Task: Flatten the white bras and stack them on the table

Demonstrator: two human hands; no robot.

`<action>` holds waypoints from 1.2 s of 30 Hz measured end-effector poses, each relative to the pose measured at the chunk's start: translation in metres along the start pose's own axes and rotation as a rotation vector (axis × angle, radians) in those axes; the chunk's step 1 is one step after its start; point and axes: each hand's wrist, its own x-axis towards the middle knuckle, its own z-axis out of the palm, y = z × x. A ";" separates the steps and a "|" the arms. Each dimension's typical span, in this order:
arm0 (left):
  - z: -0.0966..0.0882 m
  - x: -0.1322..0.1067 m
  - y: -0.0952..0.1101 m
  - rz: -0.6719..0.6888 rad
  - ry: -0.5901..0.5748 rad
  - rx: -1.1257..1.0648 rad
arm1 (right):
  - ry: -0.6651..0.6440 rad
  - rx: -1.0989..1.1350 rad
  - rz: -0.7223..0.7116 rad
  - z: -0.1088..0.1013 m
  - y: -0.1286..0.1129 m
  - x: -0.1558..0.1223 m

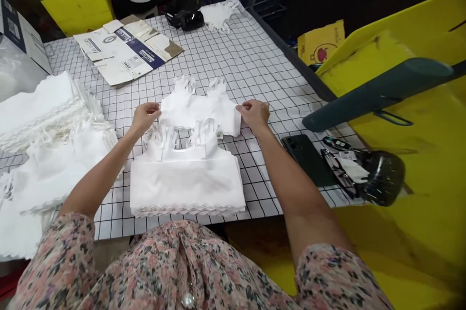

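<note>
A white camisole top with thin bunched straps lies flat on the checked cloth, its straps pointing away from me. My left hand pinches it at the left edge, thumb against fingers. At the opposite edge, my right hand grips the fabric near the corner between thumb and fingertips. Closer to my body is a neat stack of similar white tops, with scalloped hems toward me and straps reaching up to the held top's near edge.
More piled white tops fill the left side. Flattened cardboard lies beyond them. A black bundle and another white piece sit at the far edge. On the right are a phone, glasses and a dark green tube.
</note>
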 end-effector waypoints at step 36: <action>-0.039 -0.017 0.115 -0.028 0.068 -0.399 | 0.035 0.766 -0.148 -0.118 -0.067 -0.063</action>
